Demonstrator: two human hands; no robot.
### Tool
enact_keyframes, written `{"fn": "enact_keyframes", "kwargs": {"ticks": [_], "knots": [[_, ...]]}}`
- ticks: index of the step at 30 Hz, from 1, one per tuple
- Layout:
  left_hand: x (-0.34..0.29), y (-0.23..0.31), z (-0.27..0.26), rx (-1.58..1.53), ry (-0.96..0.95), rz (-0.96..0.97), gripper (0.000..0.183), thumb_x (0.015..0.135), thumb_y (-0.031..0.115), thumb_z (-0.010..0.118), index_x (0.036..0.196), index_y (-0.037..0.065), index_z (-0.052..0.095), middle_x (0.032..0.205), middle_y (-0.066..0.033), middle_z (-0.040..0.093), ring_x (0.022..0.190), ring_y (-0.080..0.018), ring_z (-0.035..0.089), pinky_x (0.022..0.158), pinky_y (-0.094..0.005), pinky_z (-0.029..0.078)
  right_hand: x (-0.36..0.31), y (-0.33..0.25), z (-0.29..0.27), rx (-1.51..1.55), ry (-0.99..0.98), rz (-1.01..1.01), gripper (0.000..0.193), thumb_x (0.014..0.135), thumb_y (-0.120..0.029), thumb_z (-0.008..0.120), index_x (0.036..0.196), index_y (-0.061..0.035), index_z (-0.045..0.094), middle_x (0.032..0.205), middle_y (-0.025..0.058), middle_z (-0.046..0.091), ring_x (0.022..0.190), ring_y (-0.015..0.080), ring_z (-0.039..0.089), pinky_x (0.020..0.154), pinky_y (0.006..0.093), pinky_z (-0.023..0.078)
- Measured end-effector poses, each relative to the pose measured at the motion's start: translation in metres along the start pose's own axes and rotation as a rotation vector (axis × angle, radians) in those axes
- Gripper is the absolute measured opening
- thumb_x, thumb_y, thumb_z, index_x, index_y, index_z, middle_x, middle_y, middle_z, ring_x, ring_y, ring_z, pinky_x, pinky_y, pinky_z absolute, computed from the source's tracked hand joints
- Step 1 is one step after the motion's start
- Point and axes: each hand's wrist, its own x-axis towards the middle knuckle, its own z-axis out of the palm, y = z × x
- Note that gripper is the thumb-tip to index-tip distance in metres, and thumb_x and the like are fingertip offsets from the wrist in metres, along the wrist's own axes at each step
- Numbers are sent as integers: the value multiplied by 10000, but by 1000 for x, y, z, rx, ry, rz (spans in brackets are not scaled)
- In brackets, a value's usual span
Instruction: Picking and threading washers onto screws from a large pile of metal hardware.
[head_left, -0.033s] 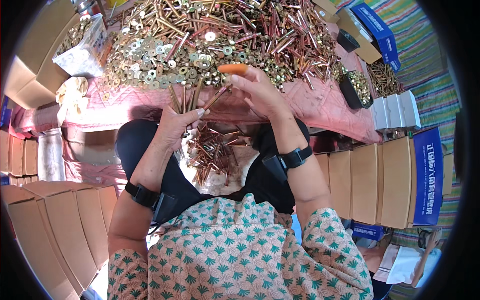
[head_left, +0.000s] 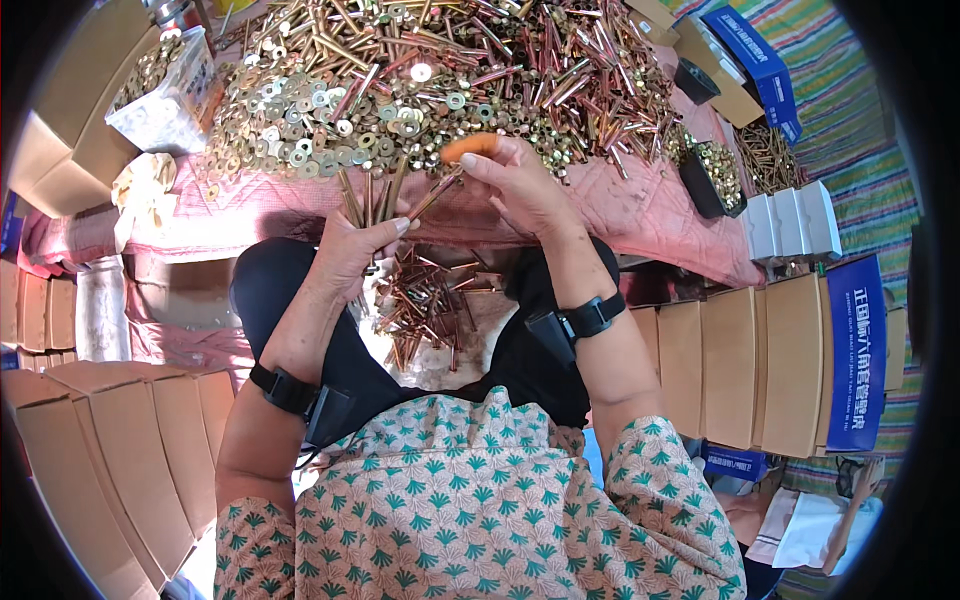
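Note:
My left hand [head_left: 350, 248] is closed around several long brass-coloured bolts [head_left: 394, 190], which fan upward out of the fist. One reddish bolt [head_left: 434, 199] slants off to the right, toward my right hand [head_left: 520, 185]. Thumb and forefinger of that hand pinch at the bolt's upper end; whether a small part sits between them is hidden. An orange finger cot [head_left: 470, 149] covers the forefinger. Just beyond my hands, flat washers [head_left: 310, 130] and small nuts [head_left: 520, 128] lie heaped on a pink cloth [head_left: 270, 205]. Between my knees rests a pile of more bolts [head_left: 425, 305].
Loose bolts and sleeves [head_left: 600, 80] cover the far part of the table. A clear plastic tub [head_left: 165, 125] stands at the left, and a black tray of nuts [head_left: 712, 180] at the right. Cardboard boxes [head_left: 735, 365] flank me on both sides.
My right forefinger has curled and shifted slightly to the right at the bolt's end. The left hand keeps its place with the bolts.

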Motion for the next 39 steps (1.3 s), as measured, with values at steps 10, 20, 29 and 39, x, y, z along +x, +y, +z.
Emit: {"fn": "enact_keyframes", "kwargs": {"ticks": [10,20,29,39], "knots": [[2,-1,4,-33,-23,-43,230,807,21,690,1023,3,613,825,-108,688,552,-60,529,476,-187,394,14,15,-8,-410,96,-128,198,850,-215,723,929,-39,684,714,-47,584,592,55,513,529,215,414],[-1,-1,-1,-73,-20,-76,225,819,36,685,1032,3,619,839,-101,691,547,-56,530,456,-170,384,-2,-5,0,-225,-2,-42,145,882,-145,673,968,-29,676,751,-37,598,618,27,515,531,175,409],[-4,2,1,-69,-23,-83,241,809,24,688,1040,6,620,837,-129,690,550,-69,529,479,-201,413,2,6,-2,-66,20,8,132,890,-101,657,989,-15,661,787,-21,586,623,45,487,538,171,398],[0,-2,-1,-61,-22,-50,217,831,26,668,1036,-1,601,839,-116,685,534,-60,525,459,-174,409,-2,4,0,33,126,40,131,839,-119,726,894,-15,667,759,-1,619,561,54,522,495,182,417]]}}
